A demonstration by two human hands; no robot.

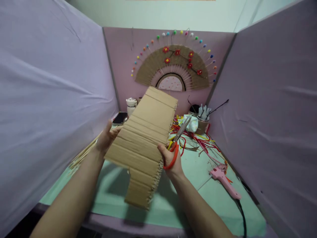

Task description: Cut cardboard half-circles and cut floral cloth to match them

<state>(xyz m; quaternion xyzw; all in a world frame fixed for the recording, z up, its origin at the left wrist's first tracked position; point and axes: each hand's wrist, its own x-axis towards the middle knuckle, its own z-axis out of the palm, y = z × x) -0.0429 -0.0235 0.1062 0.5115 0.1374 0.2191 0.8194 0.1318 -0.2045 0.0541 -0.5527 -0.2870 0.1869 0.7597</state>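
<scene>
A piece of corrugated cardboard (146,132) is held up, tilted, above the table, with a ragged right edge and a notch at its lower left. My left hand (106,137) grips its left edge, the fingertips partly hidden behind it. In my right hand (172,158) are scissors (175,150) with orange and yellow handles, their blades pointing up and to the right. The right thumb also presses on the cardboard's right edge; the other fingers are mostly hidden.
A pink glue gun (225,181) with a black cord lies at the right on the green tabletop (198,205). Red pipe cleaners (203,143), a cup of glue sticks (203,124), a phone (120,118) and thin sticks (83,153) surround the work area. A decorated fan (153,66) hangs behind.
</scene>
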